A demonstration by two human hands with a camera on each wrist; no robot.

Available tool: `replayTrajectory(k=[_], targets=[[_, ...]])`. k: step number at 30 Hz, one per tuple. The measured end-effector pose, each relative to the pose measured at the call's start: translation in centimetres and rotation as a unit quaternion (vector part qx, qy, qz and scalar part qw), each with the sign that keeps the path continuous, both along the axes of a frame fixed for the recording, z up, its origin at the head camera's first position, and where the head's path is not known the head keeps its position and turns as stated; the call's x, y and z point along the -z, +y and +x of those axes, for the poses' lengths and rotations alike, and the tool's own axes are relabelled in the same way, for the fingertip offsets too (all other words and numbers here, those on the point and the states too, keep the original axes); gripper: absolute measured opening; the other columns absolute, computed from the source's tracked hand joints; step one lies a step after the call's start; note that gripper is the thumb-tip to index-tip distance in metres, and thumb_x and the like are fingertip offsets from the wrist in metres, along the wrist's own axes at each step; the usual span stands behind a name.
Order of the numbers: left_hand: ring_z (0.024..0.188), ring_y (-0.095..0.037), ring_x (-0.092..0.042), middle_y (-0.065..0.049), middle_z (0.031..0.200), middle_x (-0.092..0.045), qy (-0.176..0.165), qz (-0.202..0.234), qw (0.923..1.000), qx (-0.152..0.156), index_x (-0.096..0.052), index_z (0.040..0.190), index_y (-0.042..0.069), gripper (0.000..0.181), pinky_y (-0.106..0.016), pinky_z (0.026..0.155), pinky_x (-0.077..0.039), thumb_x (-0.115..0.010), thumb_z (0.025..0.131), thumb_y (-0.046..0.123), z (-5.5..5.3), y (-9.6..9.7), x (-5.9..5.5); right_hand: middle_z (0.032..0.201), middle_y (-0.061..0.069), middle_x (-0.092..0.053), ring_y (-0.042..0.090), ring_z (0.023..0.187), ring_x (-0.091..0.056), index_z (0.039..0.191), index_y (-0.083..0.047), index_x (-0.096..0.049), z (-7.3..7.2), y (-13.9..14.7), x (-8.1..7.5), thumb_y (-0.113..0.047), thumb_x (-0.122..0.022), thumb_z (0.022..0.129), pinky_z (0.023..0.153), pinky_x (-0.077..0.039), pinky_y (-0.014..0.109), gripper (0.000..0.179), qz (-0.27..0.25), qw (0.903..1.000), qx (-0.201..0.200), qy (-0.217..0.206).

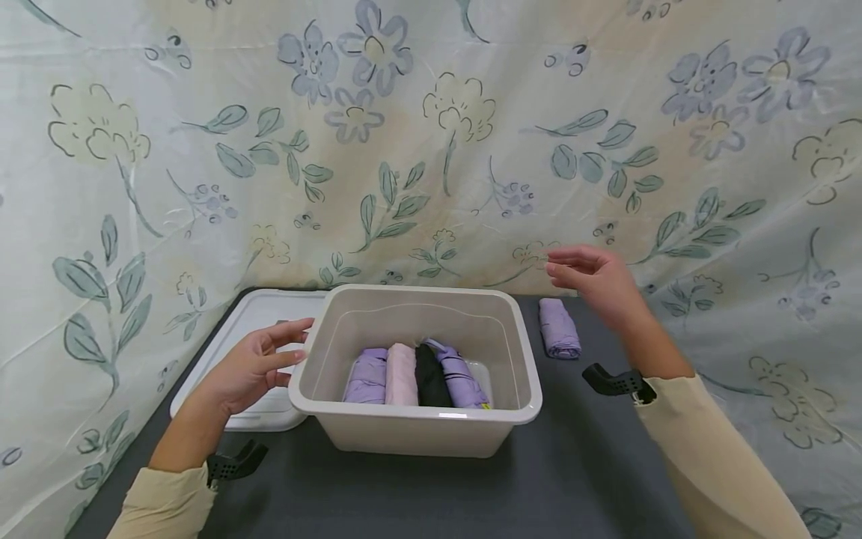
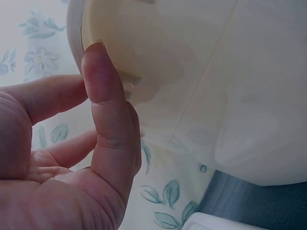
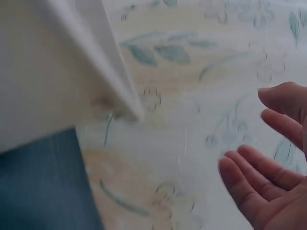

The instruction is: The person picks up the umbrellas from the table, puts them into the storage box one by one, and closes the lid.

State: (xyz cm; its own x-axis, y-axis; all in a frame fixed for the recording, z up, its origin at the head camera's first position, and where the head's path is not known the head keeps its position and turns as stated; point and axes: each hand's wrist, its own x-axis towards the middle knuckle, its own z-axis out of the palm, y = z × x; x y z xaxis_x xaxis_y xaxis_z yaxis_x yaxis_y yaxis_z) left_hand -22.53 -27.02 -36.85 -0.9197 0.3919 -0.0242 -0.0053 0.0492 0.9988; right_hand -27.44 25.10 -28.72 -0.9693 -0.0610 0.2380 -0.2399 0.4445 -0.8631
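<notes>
A beige plastic bin stands on the dark table. Inside, side by side, lie a purple cloth roll, a pale pink roll, a black roll and another purple roll with dark bands. My left hand is at the bin's left rim, fingers loosely bent, fingertips right at the edge; the left wrist view shows them against the bin's outer wall. My right hand is raised in the air, holding nothing, fingers fairly straight. Below it, a purple roll lies on the table right of the bin.
A white lid lies flat on the table, left of and partly behind the bin. The dark grey table extends in front and to the right. A floral curtain hangs close behind and along both sides.
</notes>
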Motion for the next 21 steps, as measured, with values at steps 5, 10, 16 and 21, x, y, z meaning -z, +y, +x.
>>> replayTrajectory(k=[5,10,16,21], targets=[[0.107,-0.013,-0.067,0.0,0.125,-0.06,0.004,0.01,0.9999,0.009,-0.041,0.155,0.001,0.056,-0.04,0.081,-0.064,-0.06,0.102,0.006,-0.1,-0.1,0.1,0.098,-0.022,-0.07,-0.003,0.086,-0.07,0.128,-0.003,-0.069,-1.1,2.1,2.6,-0.034,-0.073,0.096,0.077,-0.056,0.014,0.044,0.04,0.9973,0.052,0.033],[0.108,-0.014,-0.067,-0.001,0.124,-0.06,0.004,0.015,0.9998,0.009,-0.042,0.154,0.003,0.055,-0.04,0.082,-0.064,-0.06,0.102,0.006,-0.1,0.0,0.2,0.097,-0.023,-0.068,-0.009,0.084,-0.066,0.128,-0.005,-0.07,-2.3,4.4,5.8,-0.038,-0.073,0.095,0.076,-0.052,0.011,0.047,0.062,0.9939,0.086,0.029],[0.109,-0.014,-0.067,0.0,0.125,-0.06,0.006,0.013,0.9999,0.004,-0.043,0.154,0.004,0.055,-0.04,0.083,-0.063,-0.06,0.102,0.007,0.2,0.2,0.3,0.098,-0.02,-0.07,-0.012,0.084,-0.065,0.127,-0.004,-0.07,-3.5,6.3,9.1,-0.036,-0.074,0.095,0.075,-0.052,0.009,0.046,0.05,0.9925,0.109,0.024],[0.109,-0.014,-0.067,0.001,0.125,-0.06,0.009,0.01,0.9999,0.0,-0.043,0.154,0.004,0.055,-0.04,0.082,-0.063,-0.061,0.102,0.007,0.4,0.2,0.4,0.116,0.007,-0.074,-0.013,0.083,-0.062,0.129,-0.005,-0.069,-4.3,7.4,11.2,-0.035,-0.073,0.096,0.075,-0.051,0.01,0.045,0.066,0.9909,0.117,0.008]])
